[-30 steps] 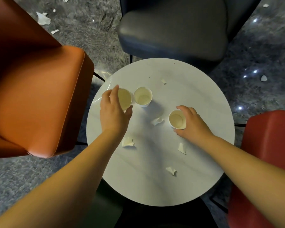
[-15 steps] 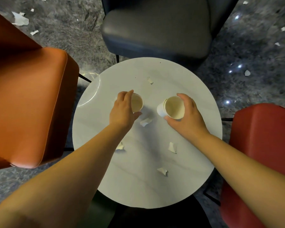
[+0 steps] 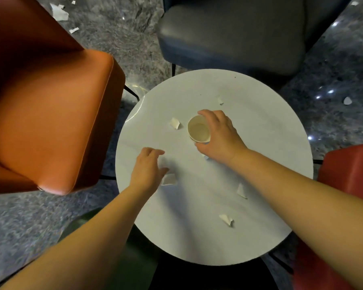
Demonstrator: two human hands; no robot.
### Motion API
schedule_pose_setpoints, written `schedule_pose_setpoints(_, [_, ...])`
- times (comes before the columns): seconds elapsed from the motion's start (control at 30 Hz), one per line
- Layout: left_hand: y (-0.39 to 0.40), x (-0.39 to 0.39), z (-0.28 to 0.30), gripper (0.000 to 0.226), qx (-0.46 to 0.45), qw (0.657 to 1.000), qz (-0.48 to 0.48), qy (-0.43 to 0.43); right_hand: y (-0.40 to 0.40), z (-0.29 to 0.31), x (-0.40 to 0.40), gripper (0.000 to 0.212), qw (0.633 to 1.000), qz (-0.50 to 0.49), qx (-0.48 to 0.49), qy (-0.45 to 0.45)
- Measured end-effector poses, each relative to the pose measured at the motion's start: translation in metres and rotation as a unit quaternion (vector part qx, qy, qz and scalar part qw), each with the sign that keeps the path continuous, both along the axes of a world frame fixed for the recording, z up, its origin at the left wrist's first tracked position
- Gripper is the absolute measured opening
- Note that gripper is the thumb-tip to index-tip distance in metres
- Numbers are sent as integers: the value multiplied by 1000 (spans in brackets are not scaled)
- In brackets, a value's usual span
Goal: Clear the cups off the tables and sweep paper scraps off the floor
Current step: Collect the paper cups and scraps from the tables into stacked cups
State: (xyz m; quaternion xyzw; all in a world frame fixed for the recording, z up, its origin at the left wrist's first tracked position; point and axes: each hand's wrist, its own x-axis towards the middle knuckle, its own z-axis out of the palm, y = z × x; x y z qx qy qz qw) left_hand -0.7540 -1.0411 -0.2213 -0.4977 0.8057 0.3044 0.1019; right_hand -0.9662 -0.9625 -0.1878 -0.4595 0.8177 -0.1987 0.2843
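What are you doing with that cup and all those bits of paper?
A person is tidying a round white table. Their right hand holds a stack of paper cups near the middle of the table, fingers curled round the rim. Their left hand hovers empty, its grip open, beside a paper scrap. Several more scraps lie on the table and on the floor between the chairs.

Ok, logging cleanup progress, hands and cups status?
Right hand grips stacked cups on round table. Left hand open, empty, beside paper scrap. More scraps on table.
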Motion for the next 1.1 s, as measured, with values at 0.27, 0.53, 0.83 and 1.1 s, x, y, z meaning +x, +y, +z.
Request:
schedule_pose_setpoints(0.27, [27,20,-23,38,39,998,-43,-40,4,-30,3,88,999,-2,9,-35])
schedule_pose_setpoints(0.53, [30,8,-13,10,40,998,56,2,30,-24,12,83,997,-36,-26,-59])
schedule_pose_setpoints(0.83, [43,-69,59,19,-4,943,135,305,62,-10,6,95,995,-47,-22,-83])
schedule_pose_setpoints(1.1, [51,-90,61,17,39,943,91,318,88,4,-9,95,994,-80,-27,-70])
